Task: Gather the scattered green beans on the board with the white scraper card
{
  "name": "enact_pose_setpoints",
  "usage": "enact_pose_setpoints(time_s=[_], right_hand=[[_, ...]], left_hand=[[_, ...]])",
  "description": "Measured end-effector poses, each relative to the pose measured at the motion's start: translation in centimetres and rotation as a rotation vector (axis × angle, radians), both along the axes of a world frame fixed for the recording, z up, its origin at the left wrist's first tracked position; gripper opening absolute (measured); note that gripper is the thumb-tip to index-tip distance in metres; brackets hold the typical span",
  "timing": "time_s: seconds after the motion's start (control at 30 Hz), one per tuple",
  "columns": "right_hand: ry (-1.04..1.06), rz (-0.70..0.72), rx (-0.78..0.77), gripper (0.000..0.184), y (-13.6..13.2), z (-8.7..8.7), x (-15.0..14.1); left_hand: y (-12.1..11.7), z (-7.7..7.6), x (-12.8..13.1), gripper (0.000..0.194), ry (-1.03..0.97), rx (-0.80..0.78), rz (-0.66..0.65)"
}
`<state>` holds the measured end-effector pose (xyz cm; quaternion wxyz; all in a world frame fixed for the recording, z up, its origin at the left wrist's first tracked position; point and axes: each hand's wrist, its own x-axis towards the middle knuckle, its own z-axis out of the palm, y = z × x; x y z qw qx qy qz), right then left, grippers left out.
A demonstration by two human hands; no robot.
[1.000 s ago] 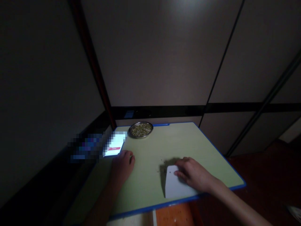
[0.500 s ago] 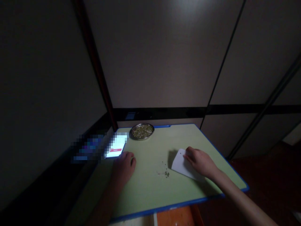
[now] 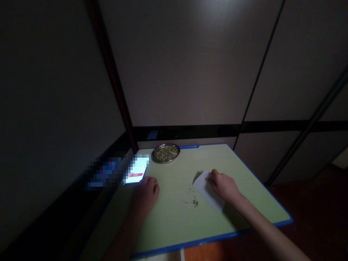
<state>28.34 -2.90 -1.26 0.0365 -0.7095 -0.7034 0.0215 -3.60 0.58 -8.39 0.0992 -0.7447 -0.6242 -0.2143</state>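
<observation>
My right hand (image 3: 224, 185) pinches a thin white card (image 3: 208, 192) tilted low over the table, its lower edge facing a small scatter of dark crumbs or seeds (image 3: 195, 203). A small dark speck shows near the card's top corner. My left hand (image 3: 146, 190) rests on the left side of the table, fingers loosely bent and thumb apart, with nothing visible in it. Just beyond its fingertips lies a lit phone (image 3: 136, 174), partly pixelated. At the back left sits a round metal dish (image 3: 166, 161) with many small green and pale pieces inside.
The light green table (image 3: 206, 157) has a blue edge and stands against dark panelled doors (image 3: 185, 72). A glossy black strip (image 3: 195, 130) runs behind it. Something orange (image 3: 203, 252) shows below the front edge. Surroundings are dim.
My right hand has turned the card so its long edge now slants nearer the crumbs. My left hand stays beside the phone. The view has shifted slightly.
</observation>
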Motion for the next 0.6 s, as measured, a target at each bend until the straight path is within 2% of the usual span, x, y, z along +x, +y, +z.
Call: enact_pose_setpoints(time_s=[0.4, 0.5, 0.6], right_hand=[[0.147, 0.081, 0.049, 0.031, 0.3, -0.3, -6.0], [0.191, 0.1, 0.075, 0.031, 0.6, 0.2, -6.3], [0.207, 0.075, 0.09, 0.032, 0.9, 0.9, -5.4]], left_hand=[[-0.3, 0.4, 0.2, 0.014, -0.003, -0.007, 0.014], [-0.3, 0.5, 0.3, 0.014, -0.004, -0.006, 0.013], [-0.3, 0.4, 0.2, 0.013, -0.021, -0.007, 0.015]])
